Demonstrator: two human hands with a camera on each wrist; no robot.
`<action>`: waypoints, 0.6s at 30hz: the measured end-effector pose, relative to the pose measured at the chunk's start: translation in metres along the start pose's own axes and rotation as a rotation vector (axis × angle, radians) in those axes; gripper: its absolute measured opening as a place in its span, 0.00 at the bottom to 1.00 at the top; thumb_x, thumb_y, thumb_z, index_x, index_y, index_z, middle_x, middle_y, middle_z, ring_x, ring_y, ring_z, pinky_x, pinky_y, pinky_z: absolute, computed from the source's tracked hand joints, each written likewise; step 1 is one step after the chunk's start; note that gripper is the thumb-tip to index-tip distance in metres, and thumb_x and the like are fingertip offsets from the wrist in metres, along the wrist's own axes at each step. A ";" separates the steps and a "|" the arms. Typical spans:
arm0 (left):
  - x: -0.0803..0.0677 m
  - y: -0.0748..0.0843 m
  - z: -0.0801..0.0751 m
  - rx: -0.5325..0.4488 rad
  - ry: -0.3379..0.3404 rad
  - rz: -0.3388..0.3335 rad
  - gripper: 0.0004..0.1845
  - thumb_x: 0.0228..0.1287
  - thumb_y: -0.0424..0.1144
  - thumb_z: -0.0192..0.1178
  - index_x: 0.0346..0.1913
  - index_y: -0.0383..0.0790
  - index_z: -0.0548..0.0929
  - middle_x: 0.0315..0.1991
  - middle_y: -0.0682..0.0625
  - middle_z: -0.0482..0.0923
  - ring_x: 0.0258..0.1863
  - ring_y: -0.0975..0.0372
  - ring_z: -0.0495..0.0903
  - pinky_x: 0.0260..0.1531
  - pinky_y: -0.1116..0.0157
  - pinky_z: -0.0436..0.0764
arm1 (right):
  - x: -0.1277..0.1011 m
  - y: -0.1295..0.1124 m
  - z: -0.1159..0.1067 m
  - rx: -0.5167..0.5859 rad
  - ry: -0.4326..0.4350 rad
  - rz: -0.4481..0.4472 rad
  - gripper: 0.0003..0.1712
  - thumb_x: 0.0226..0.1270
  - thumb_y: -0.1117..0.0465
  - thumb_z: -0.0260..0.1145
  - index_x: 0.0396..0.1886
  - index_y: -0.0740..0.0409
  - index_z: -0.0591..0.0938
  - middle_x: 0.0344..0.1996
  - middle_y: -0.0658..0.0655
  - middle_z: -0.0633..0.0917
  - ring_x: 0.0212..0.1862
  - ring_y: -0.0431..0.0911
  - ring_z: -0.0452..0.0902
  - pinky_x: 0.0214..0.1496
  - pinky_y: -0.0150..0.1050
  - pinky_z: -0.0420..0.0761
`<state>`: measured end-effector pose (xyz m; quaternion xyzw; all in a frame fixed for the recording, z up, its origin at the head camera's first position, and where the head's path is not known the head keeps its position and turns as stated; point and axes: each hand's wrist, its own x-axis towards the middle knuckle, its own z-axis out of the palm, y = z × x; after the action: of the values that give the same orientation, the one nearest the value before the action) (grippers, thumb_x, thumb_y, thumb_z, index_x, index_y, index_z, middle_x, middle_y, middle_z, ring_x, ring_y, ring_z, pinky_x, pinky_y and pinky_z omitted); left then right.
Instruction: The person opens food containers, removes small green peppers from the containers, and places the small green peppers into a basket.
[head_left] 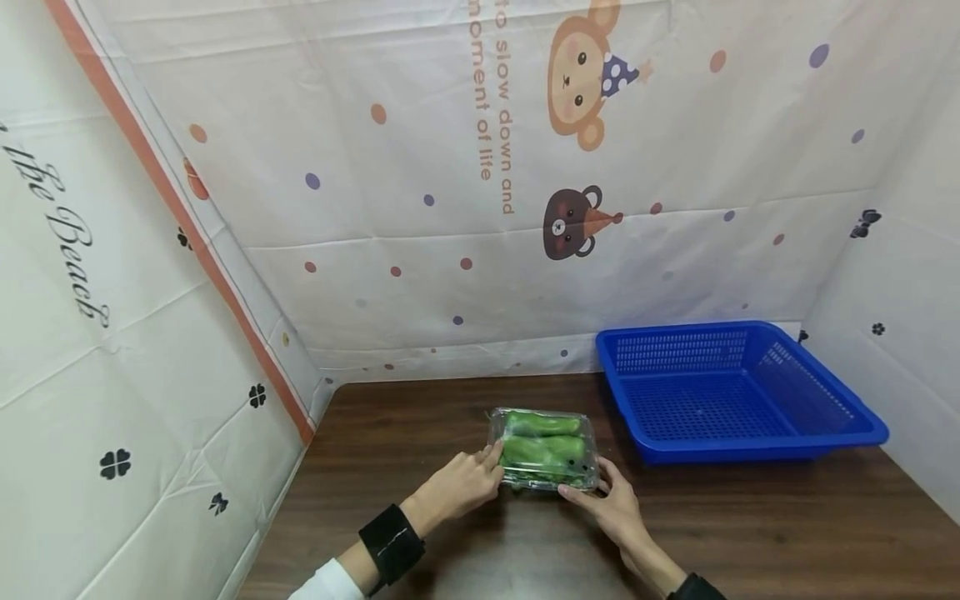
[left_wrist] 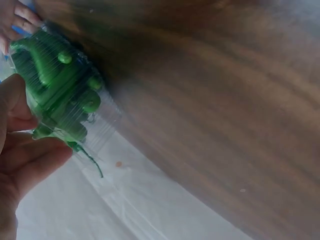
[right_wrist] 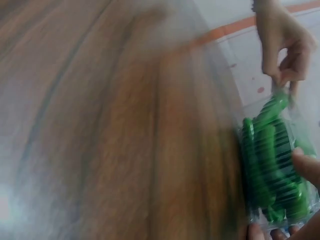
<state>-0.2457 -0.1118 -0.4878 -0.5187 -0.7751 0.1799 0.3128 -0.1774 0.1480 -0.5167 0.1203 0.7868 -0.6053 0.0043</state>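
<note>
Clear plastic clamshell box of green peppers (head_left: 543, 447) sits flat on the dark wood-grain table (head_left: 750, 517), near centre, slightly toward the near edge. Lid looks down; two or three long green pieces visible through it.

Left hand (head_left: 457, 486) is at the box's left side, fingers curled round that edge, thumb on the near-left corner: gripping the box. Left wrist view confirms: thumb and fingers (left_wrist: 30, 160) wrap the box (left_wrist: 57, 85) end, stems poking against the plastic.

Right hand (head_left: 611, 504) is at the near-right corner, fingertips pinching the rim: also gripping. Right wrist view is blurred but shows fingers (right_wrist: 307, 167) on the box (right_wrist: 275, 170), with the left hand (right_wrist: 282, 37) at its far end.

Black wrist straps on both forearms, white sleeve on the left.

Blue perforated plastic basket (head_left: 832, 392) sits to the right and farther back on the table, apart from the box.

White cartoon-print cloth backdrop (head_left: 420, 208) with bears, dots and lettering closes off the left, far and right sides.
</note>
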 end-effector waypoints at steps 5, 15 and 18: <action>-0.002 0.002 0.001 -0.006 -0.001 0.019 0.08 0.65 0.43 0.67 0.32 0.45 0.81 0.54 0.43 0.87 0.41 0.64 0.90 0.11 0.74 0.72 | 0.001 -0.004 0.003 -0.013 -0.009 0.035 0.51 0.59 0.54 0.79 0.74 0.67 0.62 0.65 0.77 0.74 0.64 0.67 0.76 0.58 0.52 0.87; 0.008 -0.025 -0.016 -0.163 0.100 -0.017 0.13 0.60 0.45 0.72 0.28 0.47 0.77 0.50 0.49 0.89 0.10 0.71 0.55 0.14 0.76 0.46 | 0.005 -0.006 0.007 0.025 -0.012 0.049 0.52 0.59 0.56 0.79 0.74 0.68 0.58 0.68 0.80 0.69 0.63 0.66 0.76 0.62 0.56 0.83; 0.009 -0.032 -0.015 -0.218 0.182 -0.062 0.14 0.56 0.40 0.71 0.24 0.49 0.74 0.48 0.52 0.90 0.11 0.71 0.64 0.20 0.75 0.39 | 0.006 -0.006 0.007 0.015 -0.016 0.042 0.52 0.59 0.56 0.79 0.74 0.69 0.58 0.69 0.81 0.68 0.63 0.67 0.76 0.62 0.56 0.83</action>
<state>-0.2597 -0.1164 -0.4545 -0.5397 -0.7740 0.0371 0.3292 -0.1852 0.1411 -0.5136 0.1320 0.7795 -0.6119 0.0225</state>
